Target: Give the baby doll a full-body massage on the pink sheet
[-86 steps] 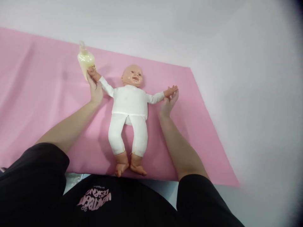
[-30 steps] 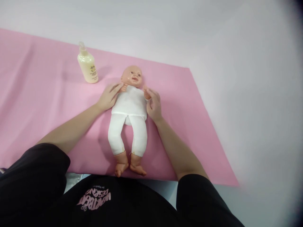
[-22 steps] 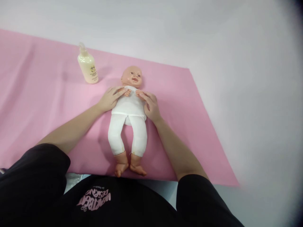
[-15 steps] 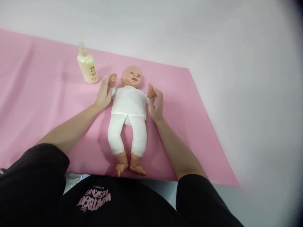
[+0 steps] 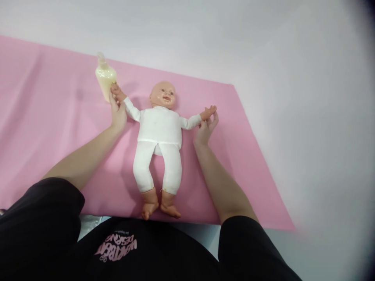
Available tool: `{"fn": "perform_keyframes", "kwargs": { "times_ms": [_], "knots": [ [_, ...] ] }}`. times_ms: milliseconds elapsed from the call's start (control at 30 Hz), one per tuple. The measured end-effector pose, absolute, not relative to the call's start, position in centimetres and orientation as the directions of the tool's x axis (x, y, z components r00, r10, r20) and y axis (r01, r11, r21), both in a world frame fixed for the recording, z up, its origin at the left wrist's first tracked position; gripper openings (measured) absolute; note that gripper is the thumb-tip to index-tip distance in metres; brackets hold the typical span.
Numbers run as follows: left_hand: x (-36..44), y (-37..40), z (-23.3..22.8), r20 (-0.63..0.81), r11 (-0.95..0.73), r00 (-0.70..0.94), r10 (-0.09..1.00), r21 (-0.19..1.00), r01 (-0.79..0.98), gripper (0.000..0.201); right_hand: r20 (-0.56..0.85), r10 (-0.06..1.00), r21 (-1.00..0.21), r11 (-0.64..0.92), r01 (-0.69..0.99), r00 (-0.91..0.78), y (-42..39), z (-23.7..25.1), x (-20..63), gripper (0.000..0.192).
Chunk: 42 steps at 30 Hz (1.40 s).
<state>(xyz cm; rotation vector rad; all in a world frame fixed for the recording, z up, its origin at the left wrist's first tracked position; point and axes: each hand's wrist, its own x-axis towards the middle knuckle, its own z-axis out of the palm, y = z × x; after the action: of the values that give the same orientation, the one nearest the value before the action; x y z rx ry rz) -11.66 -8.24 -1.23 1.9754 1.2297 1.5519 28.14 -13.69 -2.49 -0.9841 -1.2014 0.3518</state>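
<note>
Plastic baby doll in white knit suit (image 5: 159, 128) supine on pink cloth sheet (image 5: 52, 125) over pale surface (image 5: 307, 117). Left hand (image 5: 117, 113) pinching one wrist, right hand (image 5: 206, 127) the other: arms spread flat. Cream lotion bottle (image 5: 104, 76) just behind left hand.

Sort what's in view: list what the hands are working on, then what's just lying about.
In hand:
- doll, on its back, arms spread wide
- left hand, holding one doll wrist
- right hand, holding the other wrist

Lying about:
- lotion bottle, upright behind the left hand
- pink mat under the doll
</note>
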Motion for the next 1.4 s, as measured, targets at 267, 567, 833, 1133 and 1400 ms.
{"fn": "perform_keyframes", "kwargs": {
  "times_ms": [267,567,833,1133,1400],
  "knots": [
    [-8.8,-11.6,1.1,0.727,-0.714,0.202,0.656,0.511,0.479,0.073,0.769,0.636,-0.594,0.680,0.430,0.058,-17.4,1.4,24.6,0.054],
    [-6.9,-13.7,2.5,0.599,-0.782,0.530,0.600,0.298,0.547,0.052,0.728,0.603,-0.384,0.753,0.535,-0.326,-18.3,2.0,23.6,0.049],
    [-7.5,-13.4,2.3,0.667,-0.740,0.368,0.647,0.434,0.514,0.066,0.743,0.656,-0.528,0.695,0.489,-0.131,-17.9,1.6,24.1,0.042],
    [-9.7,-10.1,1.0,0.447,-0.439,-0.235,0.863,0.894,0.087,0.069,0.554,0.734,-0.825,0.547,0.141,0.393,-15.3,0.3,26.5,0.061],
    [-9.9,-9.6,0.8,0.309,-0.336,-0.330,0.892,0.942,-0.026,0.071,0.373,0.794,-0.913,0.406,0.038,0.480,-14.7,-1.1,27.6,0.068]
  ]
}}
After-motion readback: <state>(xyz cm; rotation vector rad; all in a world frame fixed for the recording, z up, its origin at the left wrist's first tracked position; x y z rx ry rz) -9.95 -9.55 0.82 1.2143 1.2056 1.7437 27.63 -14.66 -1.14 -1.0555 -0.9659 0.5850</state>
